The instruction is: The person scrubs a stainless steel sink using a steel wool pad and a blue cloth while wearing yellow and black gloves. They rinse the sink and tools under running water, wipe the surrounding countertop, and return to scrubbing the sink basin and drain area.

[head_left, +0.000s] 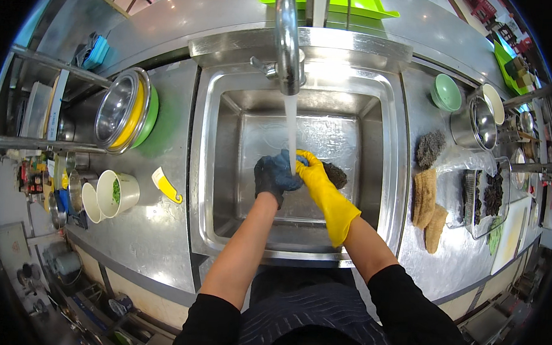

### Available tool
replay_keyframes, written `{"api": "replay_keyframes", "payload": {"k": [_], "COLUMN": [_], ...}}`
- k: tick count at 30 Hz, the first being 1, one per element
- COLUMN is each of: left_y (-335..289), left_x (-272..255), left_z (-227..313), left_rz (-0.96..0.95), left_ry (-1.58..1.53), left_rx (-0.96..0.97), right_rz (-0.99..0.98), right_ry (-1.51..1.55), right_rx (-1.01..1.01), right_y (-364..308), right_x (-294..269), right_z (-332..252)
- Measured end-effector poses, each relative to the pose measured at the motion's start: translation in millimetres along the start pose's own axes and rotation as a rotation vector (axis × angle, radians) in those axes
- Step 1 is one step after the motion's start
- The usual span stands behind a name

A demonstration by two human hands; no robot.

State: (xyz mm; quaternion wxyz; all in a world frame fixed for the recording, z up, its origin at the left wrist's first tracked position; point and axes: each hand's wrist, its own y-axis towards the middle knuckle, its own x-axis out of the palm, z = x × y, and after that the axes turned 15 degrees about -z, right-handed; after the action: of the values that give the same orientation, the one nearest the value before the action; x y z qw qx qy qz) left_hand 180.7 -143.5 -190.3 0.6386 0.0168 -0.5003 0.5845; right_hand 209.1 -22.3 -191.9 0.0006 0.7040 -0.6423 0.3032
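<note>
Both of my hands meet under the running water in the steel sink (pixel 230 101). My left hand (pixel 277 174), in a dark blue-black glove, is closed, its fingers curled toward the right hand. My right hand (pixel 314 174), in a yellow rubber glove, is closed too, its fingers pressed against the left glove. What lies between them, if anything, is hidden. Water falls from the curved faucet (pixel 287 45) onto the place where they touch. Just right of the yellow glove, a dark, rough clump (pixel 336 175) lies in the sink, partly covered by that hand.
Stacked bowls (pixel 118 111), white tubs (pixel 120 194) and a yellow-and-white scraper (pixel 166 186) stand on the left counter. At right are a steel-wool scrubber (pixel 431 149), brown loofah-like pads (pixel 424 198), a wire basket (pixel 488 197) with dark pieces, a steel pot (pixel 473 125) and a green bowl (pixel 446 93).
</note>
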Motion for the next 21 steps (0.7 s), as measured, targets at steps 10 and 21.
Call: {"api": "replay_keyframes", "payload": {"k": [10,21], "left_y": [-10.6,-30.3], "left_x": [-20.2,-47.4], "left_z": [-25.6,-29.9], "left_rz": [0.165,-0.022], "left_ry": [-0.033,0.840], "left_rx": [-0.206,-0.021], "right_rz": [0.108,0.272], "right_ry": [-0.673,-0.488], "right_rx": [-0.473,-0.081], "right_y": [-32.3,-20.0], "right_x": [43.9,56.7], "right_z": [18.8,32.6]}}
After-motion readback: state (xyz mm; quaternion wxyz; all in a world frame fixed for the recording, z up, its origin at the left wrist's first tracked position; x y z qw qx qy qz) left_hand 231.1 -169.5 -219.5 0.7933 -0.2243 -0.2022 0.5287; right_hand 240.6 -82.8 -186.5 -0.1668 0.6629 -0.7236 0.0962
